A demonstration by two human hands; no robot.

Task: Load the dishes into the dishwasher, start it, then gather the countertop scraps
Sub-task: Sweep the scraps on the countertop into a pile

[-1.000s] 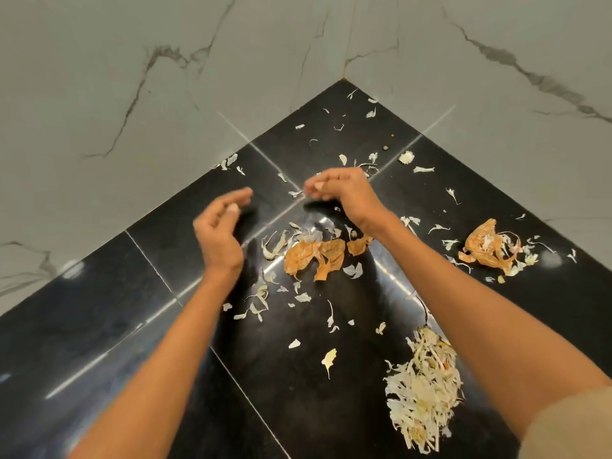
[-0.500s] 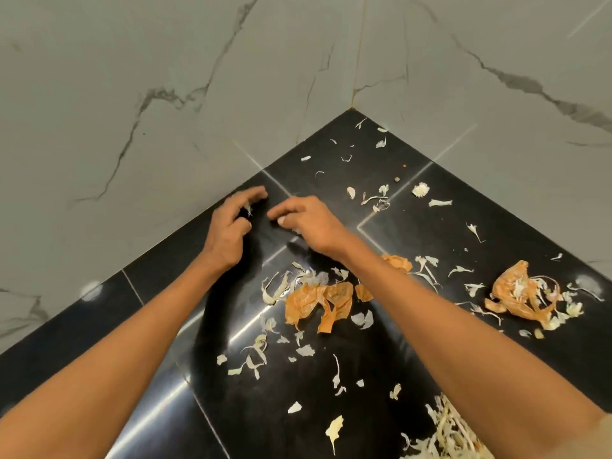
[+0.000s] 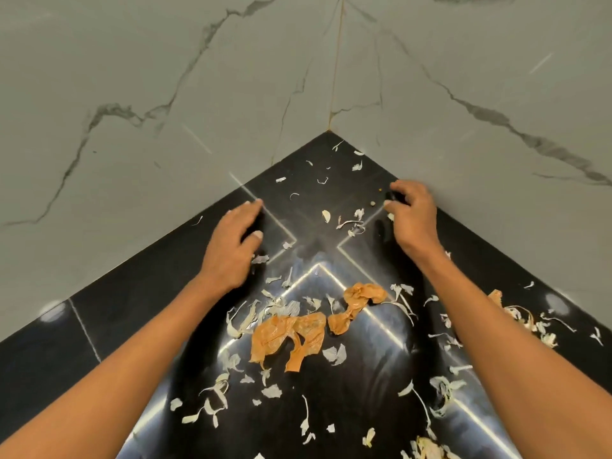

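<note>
- Sweeping the scraps (image 3: 288, 339) from the corner toward six o'clock works best with both hands cupped and flat on the counter (image 3: 109, 313), closing in from ten and two o'clock.
- Left hand (image 3: 231, 246): fingers loosely curved, holding nothing, fingertips apparently on the counter.
- Right hand (image 3: 414, 217): fingers curled; whether they pinch a scrap, I cannot tell.
- Most scraps lie between the forearms.

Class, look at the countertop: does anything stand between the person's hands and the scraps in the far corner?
Nothing visible does. The left hand and right hand sit on bare black countertop, and the pale scraps lie loose between them.
</note>
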